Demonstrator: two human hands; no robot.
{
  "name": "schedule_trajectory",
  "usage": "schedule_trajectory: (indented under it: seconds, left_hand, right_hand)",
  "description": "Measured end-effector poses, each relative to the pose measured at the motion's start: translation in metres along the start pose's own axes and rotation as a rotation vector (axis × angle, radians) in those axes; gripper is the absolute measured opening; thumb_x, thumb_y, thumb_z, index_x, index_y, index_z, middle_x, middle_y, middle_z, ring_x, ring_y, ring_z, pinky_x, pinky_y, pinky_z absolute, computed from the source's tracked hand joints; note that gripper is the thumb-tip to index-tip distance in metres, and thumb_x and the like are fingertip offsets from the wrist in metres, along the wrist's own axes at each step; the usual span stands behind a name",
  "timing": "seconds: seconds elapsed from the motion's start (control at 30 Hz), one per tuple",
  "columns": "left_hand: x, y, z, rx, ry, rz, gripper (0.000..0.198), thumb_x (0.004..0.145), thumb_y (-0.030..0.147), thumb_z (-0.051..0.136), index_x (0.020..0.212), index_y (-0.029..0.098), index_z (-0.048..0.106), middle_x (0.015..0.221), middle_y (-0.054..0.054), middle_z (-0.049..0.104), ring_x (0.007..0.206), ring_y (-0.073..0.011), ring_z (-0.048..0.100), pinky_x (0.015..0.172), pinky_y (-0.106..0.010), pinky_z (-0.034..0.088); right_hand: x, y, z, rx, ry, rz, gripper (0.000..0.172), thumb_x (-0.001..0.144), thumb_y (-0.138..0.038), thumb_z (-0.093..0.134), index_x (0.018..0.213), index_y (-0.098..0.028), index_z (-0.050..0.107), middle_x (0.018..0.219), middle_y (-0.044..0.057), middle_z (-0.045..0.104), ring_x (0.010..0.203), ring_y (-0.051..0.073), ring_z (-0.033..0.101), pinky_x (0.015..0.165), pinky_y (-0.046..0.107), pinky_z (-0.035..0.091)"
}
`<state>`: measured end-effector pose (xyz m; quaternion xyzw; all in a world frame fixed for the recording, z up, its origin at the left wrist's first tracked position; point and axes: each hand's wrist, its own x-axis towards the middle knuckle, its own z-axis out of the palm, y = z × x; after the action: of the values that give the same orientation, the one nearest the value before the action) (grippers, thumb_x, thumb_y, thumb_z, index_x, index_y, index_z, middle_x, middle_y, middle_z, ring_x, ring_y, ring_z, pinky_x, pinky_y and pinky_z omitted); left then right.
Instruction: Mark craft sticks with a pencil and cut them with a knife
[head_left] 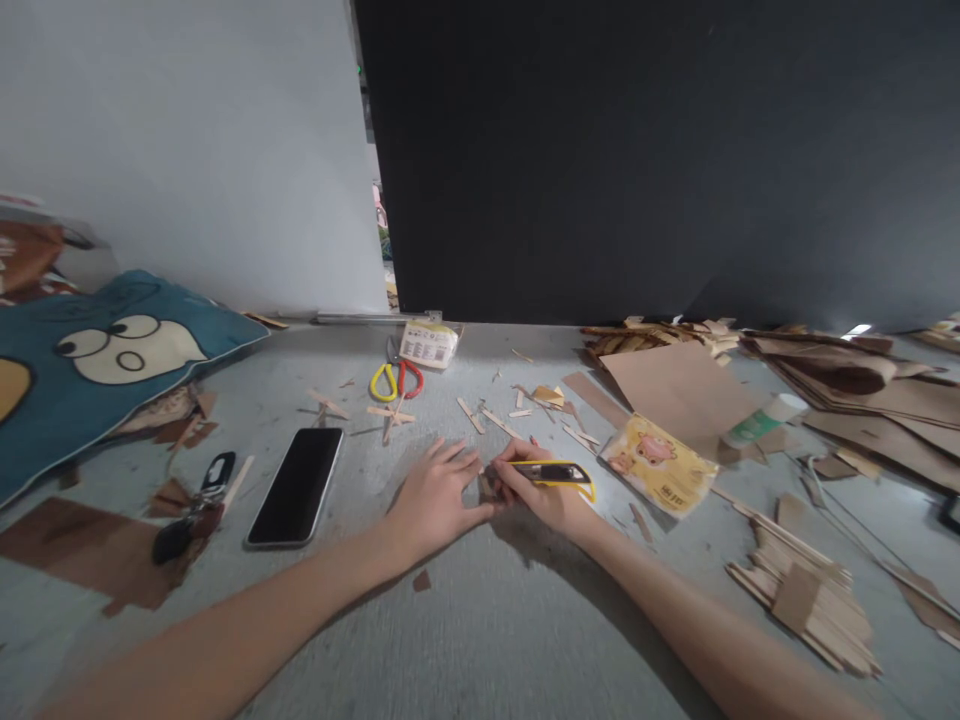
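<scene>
My right hand (534,495) is closed around a yellow box cutter (559,473) with a dark middle, held low over the grey tabletop. Its blade tip is hidden by the fingers. Just beside it, my left hand (439,492) lies flat on the table with its fingers spread. A small brownish piece (487,487) shows between the two hands; I cannot tell exactly what it is or whether the left hand presses on it. Beyond the hands lie cut wooden stick pieces (497,421) and scissors (397,380) with one yellow and one red handle.
To the left are a black phone (295,488), keys (196,510), brown cardboard (90,550) and a blue cushion (142,340). On the right lie a yellow packet (660,465), a glue stick (765,420), cardboard sheets (679,390) and stacked wooden sticks (802,590). A dark panel (660,160) rises behind.
</scene>
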<state>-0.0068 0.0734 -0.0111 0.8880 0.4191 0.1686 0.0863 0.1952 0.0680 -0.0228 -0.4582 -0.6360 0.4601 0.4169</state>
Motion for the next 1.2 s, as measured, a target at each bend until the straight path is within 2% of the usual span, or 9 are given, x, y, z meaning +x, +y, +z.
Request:
schedule_trajectory:
  seconds: [0.1, 0.3, 0.57, 0.73, 0.83, 0.93, 1.0, 1.1, 1.2]
  left_hand:
    - [0.0, 0.0, 0.001, 0.004, -0.001, 0.0, 0.055, 0.09, 0.054, 0.076, 0.132, 0.019, 0.073, 0.141, -0.013, 0.07, 0.143, -0.033, 0.056, 0.125, -0.054, 0.036]
    - [-0.001, -0.003, 0.005, -0.031, 0.039, 0.003, 0.053, 0.09, 0.055, 0.076, 0.129, 0.02, 0.074, 0.141, -0.013, 0.071, 0.14, -0.032, 0.059, 0.124, -0.052, 0.038]
    - [-0.003, -0.006, 0.006, -0.052, 0.042, 0.014, 0.058, 0.087, 0.049, 0.081, 0.133, 0.017, 0.07, 0.142, -0.015, 0.069, 0.14, -0.0336, 0.059, 0.125, -0.054, 0.038]
    - [-0.003, -0.008, 0.007, -0.064, 0.043, 0.027, 0.061, 0.084, 0.044, 0.085, 0.134, 0.013, 0.069, 0.142, -0.018, 0.069, 0.141, -0.0359, 0.058, 0.124, -0.056, 0.04]
    - [-0.003, -0.009, 0.009, -0.095, 0.059, 0.034, 0.057, 0.085, 0.044, 0.084, 0.133, 0.017, 0.07, 0.14, -0.015, 0.071, 0.14, -0.0355, 0.059, 0.123, -0.058, 0.04]
    - [-0.004, -0.01, 0.01, -0.129, 0.086, 0.04, 0.054, 0.085, 0.046, 0.083, 0.13, 0.019, 0.071, 0.136, -0.015, 0.073, 0.139, -0.0365, 0.06, 0.121, -0.059, 0.041]
    - [-0.004, -0.009, 0.01, -0.15, 0.118, 0.036, 0.054, 0.084, 0.047, 0.083, 0.129, 0.019, 0.071, 0.134, -0.015, 0.074, 0.138, -0.0371, 0.061, 0.12, -0.059, 0.043]
    - [-0.005, -0.004, 0.007, -0.186, 0.157, -0.027, 0.055, 0.083, 0.045, 0.084, 0.13, 0.022, 0.068, 0.132, -0.014, 0.074, 0.129, -0.0352, 0.066, 0.112, -0.055, 0.051]
    - [-0.005, 0.001, 0.003, -0.2, 0.14, -0.106, 0.057, 0.08, 0.04, 0.087, 0.129, 0.021, 0.064, 0.129, -0.014, 0.072, 0.123, -0.0345, 0.067, 0.106, -0.052, 0.055]
  right_hand:
    - [0.0, -0.006, -0.005, 0.066, -0.031, 0.024, 0.039, 0.093, -0.06, 0.063, 0.079, -0.024, 0.059, 0.061, -0.001, 0.065, 0.046, 0.015, 0.053, 0.049, 0.027, 0.041]
    - [-0.001, -0.008, -0.006, -0.074, -0.001, -0.064, 0.036, 0.091, -0.055, 0.069, 0.077, -0.024, 0.061, 0.057, 0.0, 0.063, 0.051, 0.017, 0.058, 0.057, 0.032, 0.05]
    - [-0.001, -0.005, -0.003, -0.069, 0.009, -0.032, 0.034, 0.092, -0.055, 0.069, 0.08, -0.024, 0.065, 0.056, 0.001, 0.062, 0.051, 0.018, 0.062, 0.056, 0.034, 0.057]
    - [0.002, -0.001, -0.001, -0.049, 0.018, 0.003, 0.039, 0.09, -0.058, 0.069, 0.076, -0.023, 0.061, 0.055, 0.0, 0.061, 0.049, 0.016, 0.06, 0.056, 0.031, 0.055]
    - [0.006, 0.0, -0.002, -0.025, -0.03, 0.044, 0.041, 0.089, -0.06, 0.068, 0.076, -0.022, 0.06, 0.057, 0.001, 0.065, 0.049, 0.015, 0.059, 0.053, 0.028, 0.05]
    - [0.011, -0.002, -0.005, 0.06, -0.061, 0.151, 0.043, 0.087, -0.063, 0.067, 0.077, -0.022, 0.059, 0.059, 0.0, 0.066, 0.044, 0.013, 0.055, 0.045, 0.025, 0.041]
    - [0.015, -0.005, -0.006, 0.141, -0.064, 0.225, 0.039, 0.085, -0.06, 0.069, 0.076, -0.023, 0.059, 0.061, 0.001, 0.068, 0.047, 0.014, 0.058, 0.043, 0.024, 0.038]
    - [0.018, -0.012, -0.008, 0.254, -0.11, 0.283, 0.031, 0.086, -0.052, 0.069, 0.077, -0.024, 0.061, 0.071, 0.004, 0.074, 0.056, 0.017, 0.067, 0.044, 0.024, 0.04]
    - [0.019, -0.013, -0.007, 0.315, -0.115, 0.29, 0.027, 0.089, -0.049, 0.068, 0.079, -0.024, 0.062, 0.077, 0.006, 0.077, 0.058, 0.018, 0.07, 0.045, 0.025, 0.043]
